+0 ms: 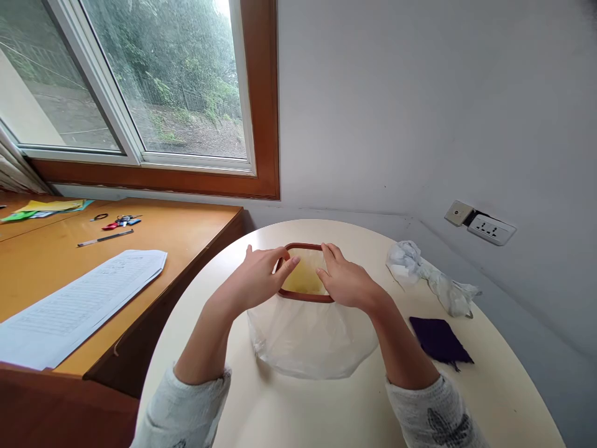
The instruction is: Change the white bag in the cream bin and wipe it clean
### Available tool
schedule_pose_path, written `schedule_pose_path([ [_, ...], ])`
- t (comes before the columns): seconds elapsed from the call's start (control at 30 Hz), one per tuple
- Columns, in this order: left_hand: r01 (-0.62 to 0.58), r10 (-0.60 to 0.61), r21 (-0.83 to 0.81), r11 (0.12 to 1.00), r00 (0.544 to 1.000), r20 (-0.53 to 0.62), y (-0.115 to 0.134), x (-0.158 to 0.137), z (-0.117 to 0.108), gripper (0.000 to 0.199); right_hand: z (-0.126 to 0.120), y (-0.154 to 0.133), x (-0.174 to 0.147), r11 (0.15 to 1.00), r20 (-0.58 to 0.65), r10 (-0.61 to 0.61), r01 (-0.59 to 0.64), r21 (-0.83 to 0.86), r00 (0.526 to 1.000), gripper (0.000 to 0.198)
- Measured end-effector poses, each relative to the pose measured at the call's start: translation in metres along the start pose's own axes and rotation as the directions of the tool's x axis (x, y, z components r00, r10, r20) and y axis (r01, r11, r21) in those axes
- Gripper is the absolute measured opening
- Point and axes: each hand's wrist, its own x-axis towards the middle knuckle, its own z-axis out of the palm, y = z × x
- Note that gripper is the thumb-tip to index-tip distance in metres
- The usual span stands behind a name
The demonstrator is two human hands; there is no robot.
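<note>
A brown rim (308, 297) is sitting on the white bench (298, 417), framing a yellowish interior (305, 277), and a translucent plastic bag (312, 348) is spreading out below the rim on its near side. The left hand (261, 274) is bending over the rim's left side, thumb and forefinger standing slightly apart; the right hand (346, 277) is lying over the rim's right side, fingers reaching its far corner and thumb pointing across the opening. Whether either is clamping on the rim, I cannot tell. To the right of the rim, crumpled plastic (448, 289) is lying farther off than a dark purple cloth (441, 339) (threads are trailing from its near edge). Well left of the rim, a wooden bench (196, 227) is carrying papers (93, 305) and a pen (105, 238).
</note>
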Motion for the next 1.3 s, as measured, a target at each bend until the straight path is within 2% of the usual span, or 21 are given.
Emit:
schedule_pose_path([
  [0.27, -0.057, 0.057, 0.056, 0.997, 0.998, 0.002, -0.001, -0.005, 0.009, 0.049, -0.005, -0.003, -0.003, 1.000, 0.009, -0.017, 0.017, -0.001, 1.000, 0.062],
  [0.5, -0.085, 0.086, 0.169, 0.982, 0.996, 0.005, 0.002, -0.004, 0.012, 0.054, 0.001, -0.001, 0.002, 0.992, -0.012, -0.102, 0.101, -0.082, 0.995, 0.061],
  [0.67, -0.103, 0.102, 0.228, 0.968, 0.995, 0.018, 0.003, -0.002, 0.011, 0.059, 0.001, -0.002, 0.004, 0.993, 0.003, -0.068, 0.068, -0.095, 0.998, 0.062],
  [0.87, -0.123, 0.113, 0.228, 0.966, 0.992, 0.055, 0.003, 0.005, 0.011, 0.055, 0.000, -0.007, 0.004, 0.992, 0.019, -0.023, 0.025, -0.124, 1.000, 0.067],
  [1.3, -0.114, 0.103, 0.223, 0.968, 0.993, 0.058, -0.004, 0.029, 0.026, 0.049, -0.002, -0.014, 0.007, 0.987, 0.053, 0.045, -0.036, -0.159, 0.998, 0.074],
])
